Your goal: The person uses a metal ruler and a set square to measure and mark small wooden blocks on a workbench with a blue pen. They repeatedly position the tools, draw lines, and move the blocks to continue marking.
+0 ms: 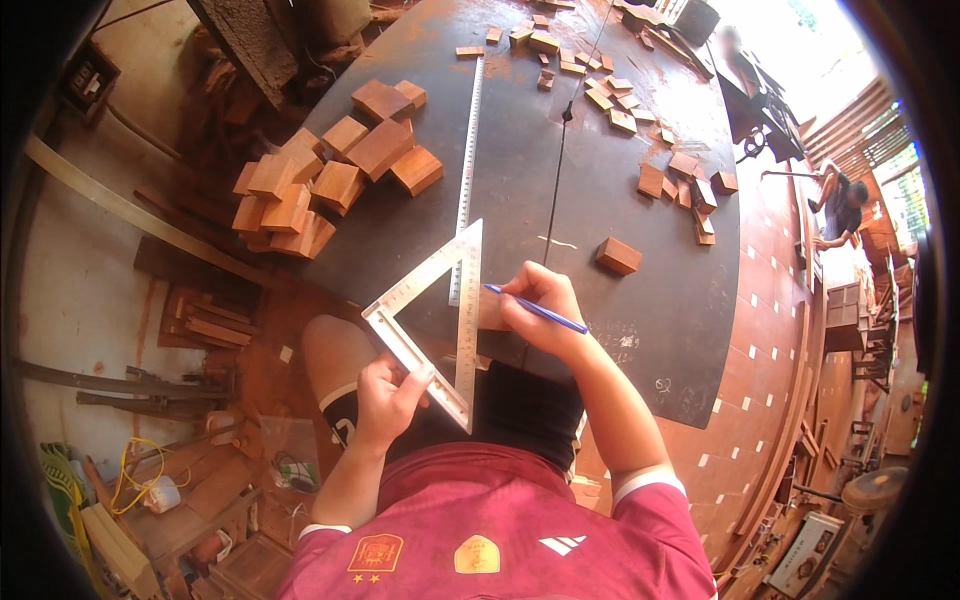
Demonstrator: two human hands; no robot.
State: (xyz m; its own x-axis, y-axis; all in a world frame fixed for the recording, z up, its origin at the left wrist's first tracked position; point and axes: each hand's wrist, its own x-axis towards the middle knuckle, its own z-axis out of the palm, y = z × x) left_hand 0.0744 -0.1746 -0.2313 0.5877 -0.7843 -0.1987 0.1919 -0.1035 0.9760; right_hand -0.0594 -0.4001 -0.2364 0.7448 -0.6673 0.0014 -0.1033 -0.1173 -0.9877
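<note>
My left hand [388, 402] is closed on the thick edge of a metal triangle square [467, 330], held at the near edge of the dark table. My right hand [545, 315] grips a blue pen [555, 316], its tip close to the square's long graduated side. Between the square and my right fingers shows part of a reddish wooden piece [492, 312], mostly hidden. A long steel ruler [467, 165] lies lengthwise on the table, its near end partly behind the square. A single wooden block [618, 256] rests to the right of my right hand.
Stacked wooden blocks [340, 160] stand at the table's left edge. Smaller blocks [610, 95] lie scattered at the far side, others [690, 190] near the right edge. A seam crosses the dark tabletop [660, 330]. Another person [843, 205] bends at work far right.
</note>
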